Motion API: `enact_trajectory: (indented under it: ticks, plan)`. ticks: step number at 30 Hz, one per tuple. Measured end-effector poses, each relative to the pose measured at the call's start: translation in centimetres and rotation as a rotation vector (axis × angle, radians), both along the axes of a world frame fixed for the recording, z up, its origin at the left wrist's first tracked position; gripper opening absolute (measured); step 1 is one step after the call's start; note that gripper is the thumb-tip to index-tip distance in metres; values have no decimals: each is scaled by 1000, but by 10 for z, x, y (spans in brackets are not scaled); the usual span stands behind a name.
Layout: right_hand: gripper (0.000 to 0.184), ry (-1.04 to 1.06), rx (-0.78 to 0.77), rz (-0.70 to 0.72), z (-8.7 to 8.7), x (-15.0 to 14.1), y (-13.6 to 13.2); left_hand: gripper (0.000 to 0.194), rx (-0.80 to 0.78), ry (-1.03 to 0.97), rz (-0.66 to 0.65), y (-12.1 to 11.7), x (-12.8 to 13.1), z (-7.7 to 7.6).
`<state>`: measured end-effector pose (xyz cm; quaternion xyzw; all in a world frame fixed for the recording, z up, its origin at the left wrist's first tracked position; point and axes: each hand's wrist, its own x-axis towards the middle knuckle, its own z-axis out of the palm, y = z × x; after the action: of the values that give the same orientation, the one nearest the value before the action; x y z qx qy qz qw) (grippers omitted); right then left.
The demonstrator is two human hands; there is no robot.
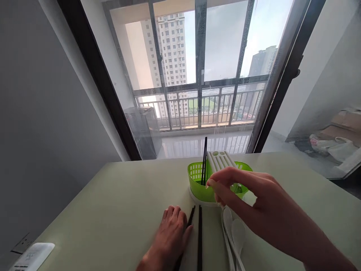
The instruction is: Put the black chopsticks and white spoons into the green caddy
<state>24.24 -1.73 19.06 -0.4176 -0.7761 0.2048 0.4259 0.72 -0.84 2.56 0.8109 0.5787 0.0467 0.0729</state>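
Note:
My left hand (170,229) rests on the table, its fingers curled and its thumb lying across a pair of dark chopsticks (191,215). Just right of it, more dark chopsticks (200,237) lie on the tabletop. My right hand (239,192) hovers at the front of a green slotted basket (201,192), thumb and index fingertips pinched together with nothing visible between them. Beside those fingertips, two dark chopsticks (204,160) stand upright in the basket's left part. White spoons (238,233) lie in a bunch below my right hand, which hides part of the basket.
A white slotted rack piece (221,162) with round holes leans in the basket. The pale table (135,195) ends at a glass door towards a balcony. At the left edge lies a white object (35,256). Bags and boxes (342,139) sit beyond the table at right.

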Motion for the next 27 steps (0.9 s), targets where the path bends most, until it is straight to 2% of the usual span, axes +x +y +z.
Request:
enact_trajectory:
  ticks: [4, 7, 11, 13, 16, 18, 22, 27]
  plan:
    - [22, -6, 35, -16, 0, 4, -1, 9, -27, 111, 71, 3, -9, 6]
    - [23, -13, 41, -25, 0, 7, -1, 17, 14, 177, 112, 5, -14, 3]
    - [23, -18, 28, -27, 2, 9, -2, 24, 73, 168, 128, 4, -17, 4]
    - [25, -7, 15, -21, 2, 10, -2, 23, 69, 145, 122, 2, -20, 11]
    - [28, 16, 2, 0, 3, 12, -1, 19, 62, 57, 144, 0, -25, 30]
    - [28, 23, -4, 10, 2, 13, 0, 18, 96, -105, 167, -1, -27, 48]
    - [27, 15, -22, 34, -1, 10, 4, 18, 164, -677, 199, 2, -17, 86]
    - [24, -22, -50, 111, -6, -1, 5, 35, 73, -1288, 250, 3, 10, 122]
